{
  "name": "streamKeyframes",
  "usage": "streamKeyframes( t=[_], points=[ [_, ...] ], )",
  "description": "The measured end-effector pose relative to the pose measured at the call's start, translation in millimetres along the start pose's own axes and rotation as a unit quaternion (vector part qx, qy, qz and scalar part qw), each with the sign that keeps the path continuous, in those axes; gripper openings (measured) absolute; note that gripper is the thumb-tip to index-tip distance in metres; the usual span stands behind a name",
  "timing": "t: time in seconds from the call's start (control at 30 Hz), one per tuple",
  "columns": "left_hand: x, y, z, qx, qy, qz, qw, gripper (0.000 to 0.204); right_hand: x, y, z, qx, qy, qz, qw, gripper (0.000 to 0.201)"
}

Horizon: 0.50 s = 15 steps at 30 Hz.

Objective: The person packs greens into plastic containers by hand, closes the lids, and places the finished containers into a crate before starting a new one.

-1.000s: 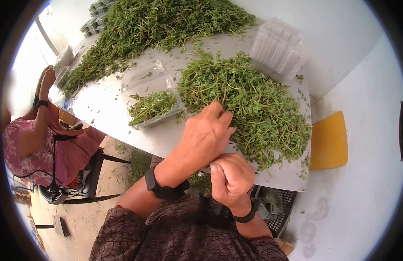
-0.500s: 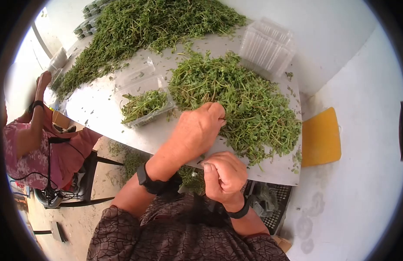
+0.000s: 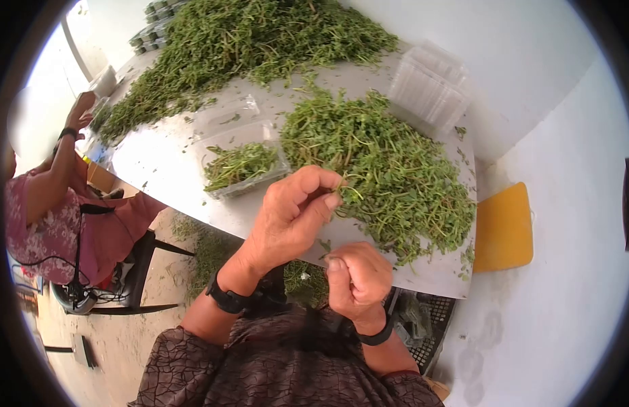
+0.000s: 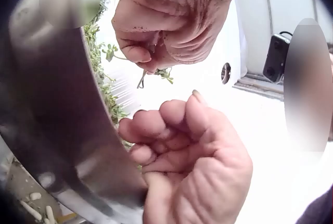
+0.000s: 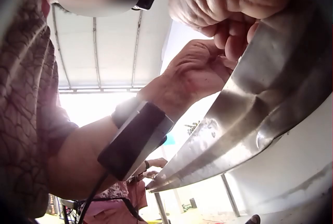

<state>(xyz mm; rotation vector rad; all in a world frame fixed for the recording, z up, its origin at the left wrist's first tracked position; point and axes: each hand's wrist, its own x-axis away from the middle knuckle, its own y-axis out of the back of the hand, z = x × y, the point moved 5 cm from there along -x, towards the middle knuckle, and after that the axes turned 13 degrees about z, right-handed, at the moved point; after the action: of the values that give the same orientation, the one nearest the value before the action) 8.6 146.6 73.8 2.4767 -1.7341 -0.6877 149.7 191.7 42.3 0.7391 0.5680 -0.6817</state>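
My left hand [image 3: 291, 214] pinches a thin leafy green sprig [image 3: 354, 188] between thumb and forefinger, over the near edge of a pile of cut greens [image 3: 375, 169]. From the left wrist view, a stem [image 4: 141, 80] and small leaves hang under that hand's fingertips. My right hand [image 3: 362, 278] is close by at the table's near edge, its fingers curled in toward the palm; no greens show within it in the left wrist view. A small green bit appears beside its thumb in the head view. Left of the pile, a clear plastic clamshell box [image 3: 257, 182] stands open, partly filled with sprigs.
A larger heap of greens [image 3: 260, 34] covers the back of the metal table [image 3: 165, 169]. Stacked clear boxes [image 3: 430, 88] stand at back right. A yellow panel [image 3: 504, 227] and white wall are at right, a black crate [image 3: 436, 325] below. Another person [image 3: 50, 210] sits at left.
My left hand has drawn back from the pile toward me and turned, and a sprig now shows in its fingertips. My right hand stays curled in about the same place.
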Motion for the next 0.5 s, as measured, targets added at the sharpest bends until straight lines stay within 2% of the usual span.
streamKeyframes(
  t=[0.03, 0.13, 0.3, 0.37, 0.4, 0.47, 0.5],
  points=[
    [3, 3, -3, -0.005, 0.003, -0.006, 1.000, 0.016, 0, -1, 0, -0.007, 0.003, 0.002, 1.000, 0.006],
    [15, 16, -9, 0.118, 0.000, -0.035, 0.992, 0.016, 3, -1, -4, -0.014, -0.019, 0.010, 1.000, 0.005],
    [32, 53, -37, 0.100, -0.056, -0.134, 0.984, 0.015, 5, -3, -5, -0.015, -0.010, 0.006, 1.000, 0.004],
    [37, 70, -46, 0.001, -0.076, -0.200, 0.977, 0.017, 4, -2, -4, 0.009, -0.004, -0.002, 1.000, 0.003],
    [36, 78, -41, -0.003, -0.076, -0.204, 0.976, 0.017, 4, -2, -3, 0.009, -0.002, -0.001, 1.000, 0.003],
    [36, 90, -38, -0.212, -0.098, -0.219, 0.947, 0.020, 3, -2, -2, 0.011, -0.005, 0.002, 1.000, 0.003],
    [36, 93, -38, -0.213, -0.097, -0.220, 0.947, 0.020, 2, -2, -2, 0.018, -0.011, 0.003, 1.000, 0.003]
  ],
)
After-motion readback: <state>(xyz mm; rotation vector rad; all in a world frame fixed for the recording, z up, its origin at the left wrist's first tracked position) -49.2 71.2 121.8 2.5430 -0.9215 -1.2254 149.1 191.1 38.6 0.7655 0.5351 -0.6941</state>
